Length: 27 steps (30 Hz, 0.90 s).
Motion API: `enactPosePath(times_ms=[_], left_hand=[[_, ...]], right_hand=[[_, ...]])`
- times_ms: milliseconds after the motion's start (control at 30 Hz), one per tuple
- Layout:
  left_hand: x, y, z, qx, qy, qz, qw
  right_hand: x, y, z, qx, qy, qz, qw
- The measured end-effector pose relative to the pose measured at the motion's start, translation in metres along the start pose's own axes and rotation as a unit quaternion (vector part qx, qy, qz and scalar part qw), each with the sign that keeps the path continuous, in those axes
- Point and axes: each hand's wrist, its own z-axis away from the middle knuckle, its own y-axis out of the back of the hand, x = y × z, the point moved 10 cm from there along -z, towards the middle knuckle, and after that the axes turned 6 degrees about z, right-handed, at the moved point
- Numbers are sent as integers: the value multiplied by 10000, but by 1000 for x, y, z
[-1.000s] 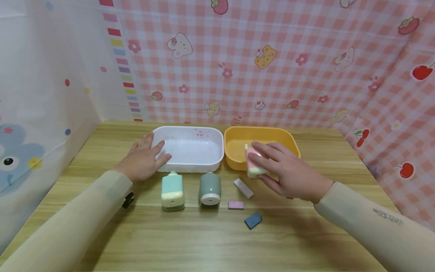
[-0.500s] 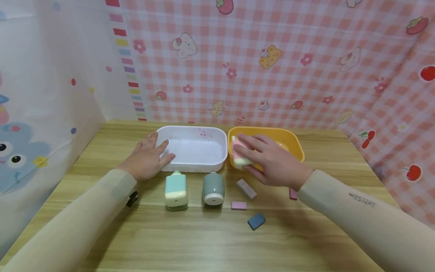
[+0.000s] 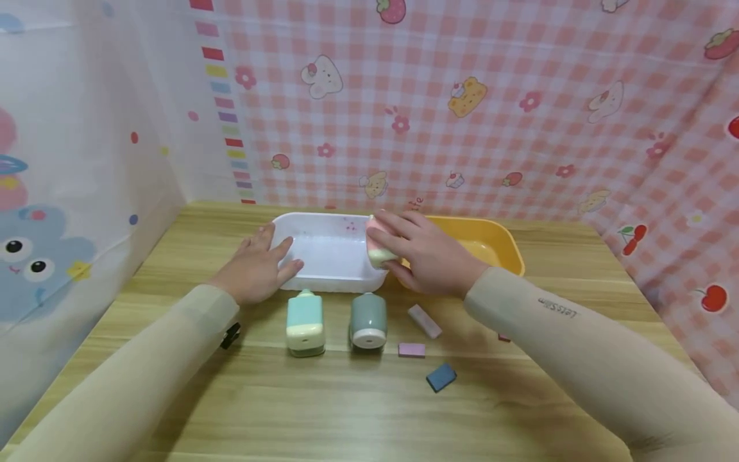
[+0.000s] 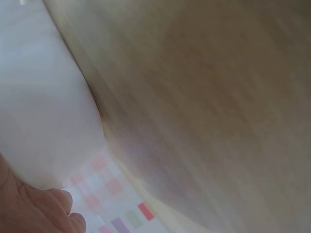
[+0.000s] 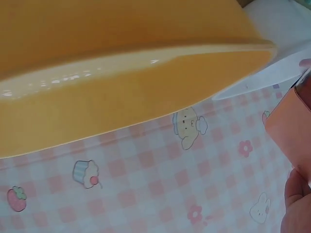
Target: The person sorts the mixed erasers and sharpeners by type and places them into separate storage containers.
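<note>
My right hand (image 3: 439, 256) grips a pink-and-cream pencil sharpener (image 3: 378, 242) above the spot where the white tray (image 3: 331, 283) meets the yellow tray (image 3: 505, 247). In the right wrist view the pink side of the sharpener (image 5: 290, 131) shows at the right edge, beside the fingers. At the white tray's left end rests my left hand (image 3: 253, 269), its fingers spread over the rim. Two more pencil sharpeners, one mint-and-cream (image 3: 305, 316) and one grey-green (image 3: 368, 316), stand on the table in front of the white tray.
Right of the sharpeners lie a whitish eraser (image 3: 424, 321), a pink eraser (image 3: 412, 350) and a blue eraser (image 3: 441, 377). A dark pink piece (image 3: 505, 337) is mostly covered by the right sleeve. A small black object (image 3: 231, 335) sits by the left sleeve. Printed cloth (image 3: 358, 96) hangs behind.
The right hand has carried the pink sharpener leftward, from the yellow tray's front to the white tray's right end. The left hand stays at the white tray. The head view has shifted slightly.
</note>
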Motion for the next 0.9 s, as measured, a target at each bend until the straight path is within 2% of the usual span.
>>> enactPosePath(times_ms=[267,500,900], left_hand=[[-2,0,-1,37,-14,20,10000],[-4,0,-1,61,7,-40,10000],[-2,2,-2,118,2,-99,9999]], right_hand=[[-2,-22,-31,-426,-194,48,9989],[-14,-40,-54,-487,22,315,9983],[-34,-69,-83,-1086,251,233,9935]])
